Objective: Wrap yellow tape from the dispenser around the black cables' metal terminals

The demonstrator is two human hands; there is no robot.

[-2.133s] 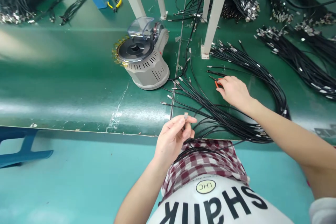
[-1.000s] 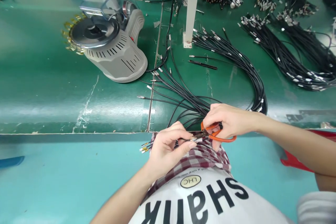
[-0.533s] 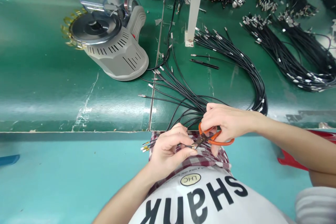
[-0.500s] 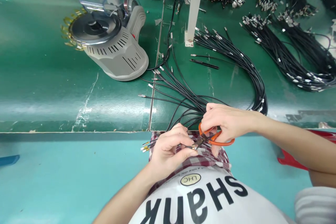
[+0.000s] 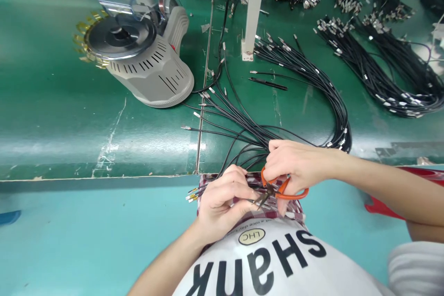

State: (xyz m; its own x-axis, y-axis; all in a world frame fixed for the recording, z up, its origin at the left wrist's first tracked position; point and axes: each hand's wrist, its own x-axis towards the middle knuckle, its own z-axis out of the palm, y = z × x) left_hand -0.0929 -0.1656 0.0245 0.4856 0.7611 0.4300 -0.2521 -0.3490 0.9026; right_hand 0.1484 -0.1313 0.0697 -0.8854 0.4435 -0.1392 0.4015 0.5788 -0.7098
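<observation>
My right hand (image 5: 298, 169) grips orange-handled scissors (image 5: 294, 195), their blades parted and pointing left toward the fingertips of my left hand. Between thumb and forefinger, my left hand (image 5: 227, 199) pinches a thin black cable whose end lies at the blades. More cable ends (image 5: 194, 192) with white and yellow tips stick out on the left side of that hand. Above both hands, a spread bunch of black cables (image 5: 251, 132) with silver tips runs over the table edge. Both hands are in front of the table, over a checked cloth (image 5: 291, 210).
A grey tape dispenser (image 5: 152, 74) with a toothed yellow wheel stands on the green table (image 5: 52, 115). Black tweezers (image 5: 268, 84) lie near a white post (image 5: 255, 9). Cable bundles (image 5: 385, 74) cover the right side. Something red (image 5: 385, 208) is below the table edge.
The scissors' blades have opened wider and sit slightly lower at my left fingertips. My left hand keeps its pinch. The whole view has shifted slightly.
</observation>
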